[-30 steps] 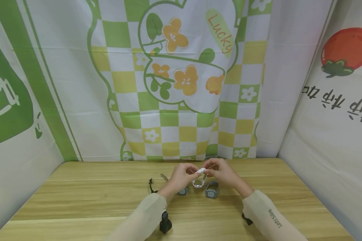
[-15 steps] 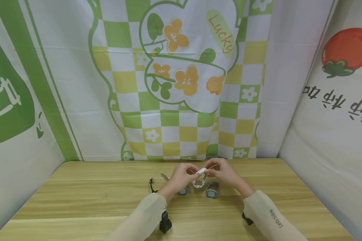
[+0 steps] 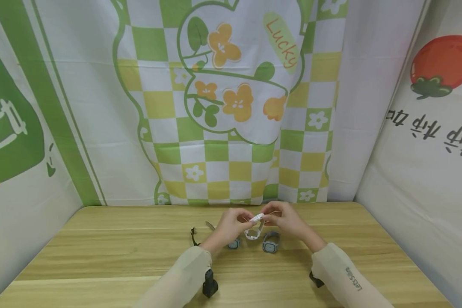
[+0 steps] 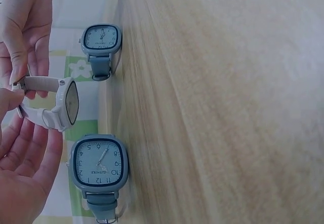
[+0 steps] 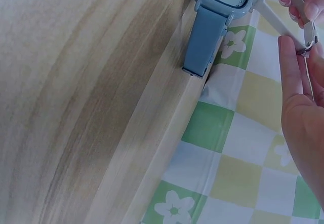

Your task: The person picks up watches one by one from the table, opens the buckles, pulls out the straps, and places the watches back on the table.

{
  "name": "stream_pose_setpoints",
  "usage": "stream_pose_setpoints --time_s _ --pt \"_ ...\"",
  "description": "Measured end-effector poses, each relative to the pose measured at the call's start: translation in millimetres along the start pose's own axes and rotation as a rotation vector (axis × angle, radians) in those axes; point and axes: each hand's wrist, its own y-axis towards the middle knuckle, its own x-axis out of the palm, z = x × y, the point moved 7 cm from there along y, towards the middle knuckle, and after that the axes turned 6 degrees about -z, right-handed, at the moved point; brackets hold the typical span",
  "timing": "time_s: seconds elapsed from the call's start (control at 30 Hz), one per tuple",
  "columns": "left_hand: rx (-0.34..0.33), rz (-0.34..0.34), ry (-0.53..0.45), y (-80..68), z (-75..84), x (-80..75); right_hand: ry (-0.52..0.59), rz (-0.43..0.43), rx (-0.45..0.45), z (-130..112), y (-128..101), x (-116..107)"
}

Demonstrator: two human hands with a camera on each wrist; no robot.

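A white wristwatch is held up between both hands above the table, its strap bent into a loop with the dial at the lower side. My left hand pinches the strap near the buckle, thumb against it and fingers behind. From the other side, my right hand pinches the strap with thumb and fingertips at the same spot. The metal buckle shows between the fingertips in the right wrist view. Two blue-grey square watches stand below: one under the left hand, partly hidden in the head view, and another watch under the right.
A thin black strap-like item lies left of the left forearm, with the end of a grey strap close by. The wooden table ends at a green-and-white checked curtain. Black wrist cameras sit under both sleeves.
Both hands stay over the same spot with the white watch. The right fingers shift slightly at the strap, and the watch's loop turns a little.
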Motion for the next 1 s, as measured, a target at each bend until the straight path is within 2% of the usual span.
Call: stream_pose_setpoints --time_s 0.53,1.0 --pt "0.015 0.028 -0.007 0.1 1.8 -1.1 0.062 0.012 0.009 3.2 1.1 -1.6" --pt "0.001 0.024 0.004 2.0 2.6 -1.1 0.014 -0.017 -0.004 -1.7 3.3 -0.6"
